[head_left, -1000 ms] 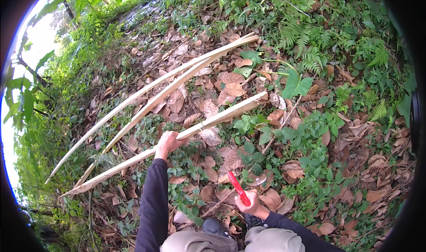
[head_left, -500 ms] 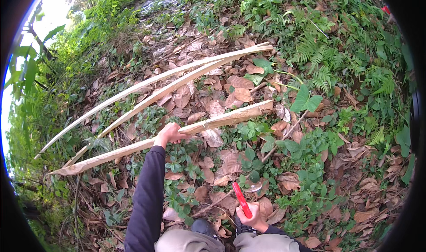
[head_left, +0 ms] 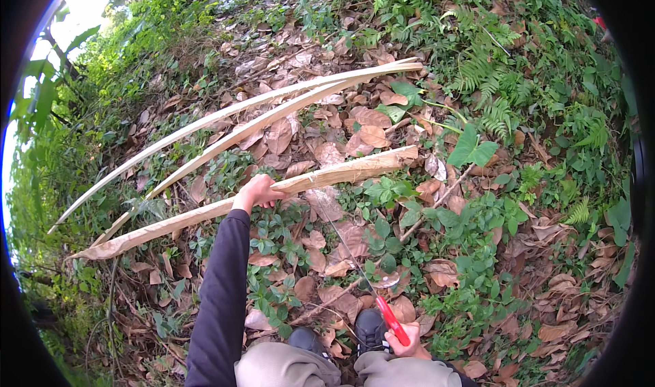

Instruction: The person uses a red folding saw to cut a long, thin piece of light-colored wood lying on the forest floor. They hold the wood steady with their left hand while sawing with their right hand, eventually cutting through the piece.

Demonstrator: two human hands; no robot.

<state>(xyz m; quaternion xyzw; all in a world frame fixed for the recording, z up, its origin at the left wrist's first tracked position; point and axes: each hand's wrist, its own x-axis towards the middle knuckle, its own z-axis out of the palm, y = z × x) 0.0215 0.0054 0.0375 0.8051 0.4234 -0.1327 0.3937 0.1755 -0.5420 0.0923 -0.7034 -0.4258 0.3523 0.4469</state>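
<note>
Left hand [head_left: 256, 192] clamped around middle of long pale wooden plank [head_left: 355, 170], long axis near-left to far-right. Right hand [head_left: 408, 340], well apart, closed around red-handled tool [head_left: 389, 316]; thin blade [head_left: 348, 252] points far-left toward plank, contact unclear.

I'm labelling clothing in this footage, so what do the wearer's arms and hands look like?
The left sleeve is long, dark and plain-looking, reaching the wrist. Of the right sleeve, only a small dark patch shows. The left hand and right hand are bare, without gloves.
</note>
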